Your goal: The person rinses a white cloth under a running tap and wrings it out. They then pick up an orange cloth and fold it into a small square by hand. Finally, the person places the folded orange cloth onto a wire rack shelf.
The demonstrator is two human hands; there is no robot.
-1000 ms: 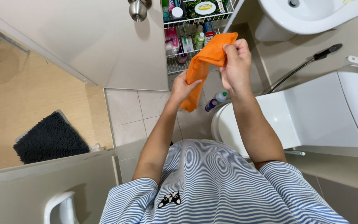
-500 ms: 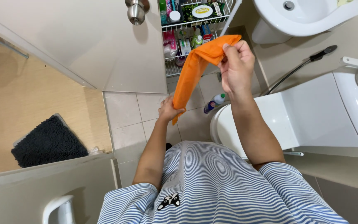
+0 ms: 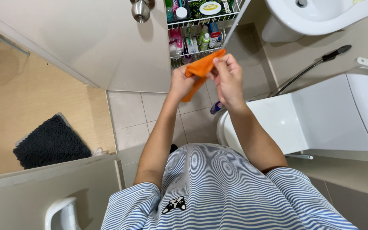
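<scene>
While the orange cloth (image 3: 201,70) hangs bunched at chest height in front of the person, over the tiled floor (image 3: 137,115) between the white door (image 3: 86,38) and the toilet (image 3: 294,119), the 2 hands pinch it close together: the left hand (image 3: 180,81) closes on its near fold and the right hand (image 3: 227,79) grips its upper edge. By my reading the step in hand is gathering or folding the cloth (its lower corner dangles loose), so the next move calls for a firm hold on both edges. Behind it stands a wire rack (image 3: 199,23) of bottles.

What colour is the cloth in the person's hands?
Orange: the cloth shows best in the head view.
</scene>
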